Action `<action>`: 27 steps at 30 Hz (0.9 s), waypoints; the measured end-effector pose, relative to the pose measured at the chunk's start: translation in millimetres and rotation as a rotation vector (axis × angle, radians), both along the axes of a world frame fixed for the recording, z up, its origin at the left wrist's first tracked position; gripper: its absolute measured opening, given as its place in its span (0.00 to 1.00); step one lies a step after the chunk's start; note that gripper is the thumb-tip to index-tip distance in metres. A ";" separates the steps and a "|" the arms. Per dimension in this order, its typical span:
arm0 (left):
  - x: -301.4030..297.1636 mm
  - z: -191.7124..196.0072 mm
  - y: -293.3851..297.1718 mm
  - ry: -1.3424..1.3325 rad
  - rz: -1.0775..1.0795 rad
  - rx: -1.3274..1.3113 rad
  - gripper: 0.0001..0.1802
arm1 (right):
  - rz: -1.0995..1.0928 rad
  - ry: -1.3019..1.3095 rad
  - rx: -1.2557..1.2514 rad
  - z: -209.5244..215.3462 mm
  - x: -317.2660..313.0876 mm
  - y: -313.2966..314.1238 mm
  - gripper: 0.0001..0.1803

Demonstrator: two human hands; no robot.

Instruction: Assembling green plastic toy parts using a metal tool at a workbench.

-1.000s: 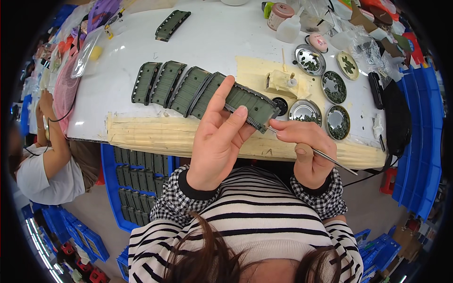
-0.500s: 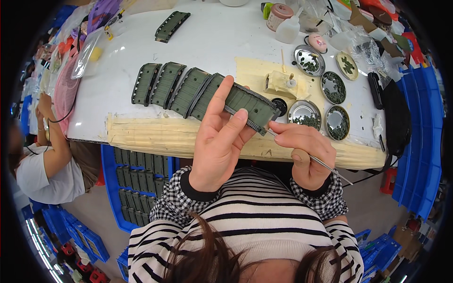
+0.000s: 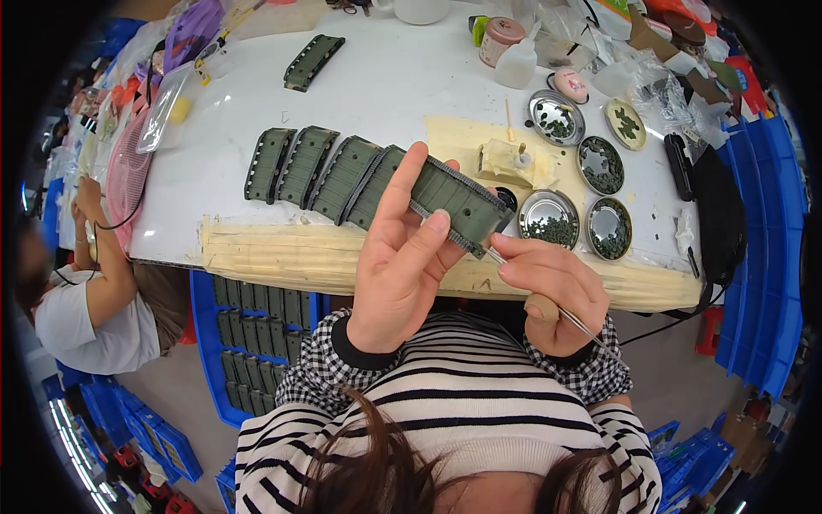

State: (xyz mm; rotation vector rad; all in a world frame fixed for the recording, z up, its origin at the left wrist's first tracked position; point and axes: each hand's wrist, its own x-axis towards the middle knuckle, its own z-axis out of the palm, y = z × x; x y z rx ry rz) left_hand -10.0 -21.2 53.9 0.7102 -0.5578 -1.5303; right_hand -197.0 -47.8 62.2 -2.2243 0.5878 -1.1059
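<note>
Slim metal tool (image 3: 585, 329) has swung – back end now lower, nearer the right checkered sleeve (image 3: 604, 374) – tip staying by the same corner of the ridged green panel (image 3: 452, 202). Left hand (image 3: 396, 278) grips that panel, thumb on its near edge, index extended, over the table's taped front edge (image 3: 282, 250), beside similar panels (image 3: 305, 166). Right hand (image 3: 556, 287) pinches the tool. Probably new angle, same spot; tip contact – can't tell.

The left hand (image 3: 390, 295) partly hides a green panel (image 3: 458, 204); at twelve o'clock the edge crops a white mug (image 3: 421, 10); at nine a co-worker's head (image 3: 34, 255) is blurred.
</note>
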 end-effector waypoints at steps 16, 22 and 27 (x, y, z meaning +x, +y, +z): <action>-1.7 2.2 -0.2 0.011 -0.012 -0.020 0.32 | 0.009 0.004 -0.048 2.0 0.0 1.6 0.18; -0.4 0.8 -0.6 0.016 -0.023 -0.013 0.32 | 0.025 0.010 -0.037 2.0 -0.9 0.1 0.19; 3.1 2.3 -3.6 0.023 -0.060 0.025 0.32 | 0.024 -0.061 0.087 1.9 -2.0 -0.2 0.15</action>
